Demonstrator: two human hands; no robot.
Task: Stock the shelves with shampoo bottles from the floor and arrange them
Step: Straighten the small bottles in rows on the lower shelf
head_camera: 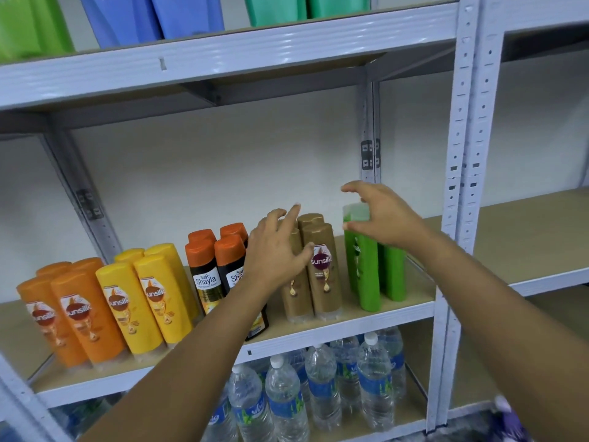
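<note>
Shampoo bottles stand in colour groups on the middle shelf [366,317]: orange [83,317], yellow [153,298], black with orange caps [205,275], brown [323,269] and green [366,275]. My left hand [275,247] hovers with spread, relaxed fingers over the left brown bottles, between them and the black ones. My right hand [382,215] reaches over the tops of the green bottles, fingers spread and loosely curved just above their caps. Whether it touches a cap is unclear.
Water bottles [318,387] fill the shelf below. Green, blue and teal packs [188,14] sit on the shelf above. A white upright post [462,154] bounds this bay on the right; a bare neighbouring shelf [541,244] lies beyond it.
</note>
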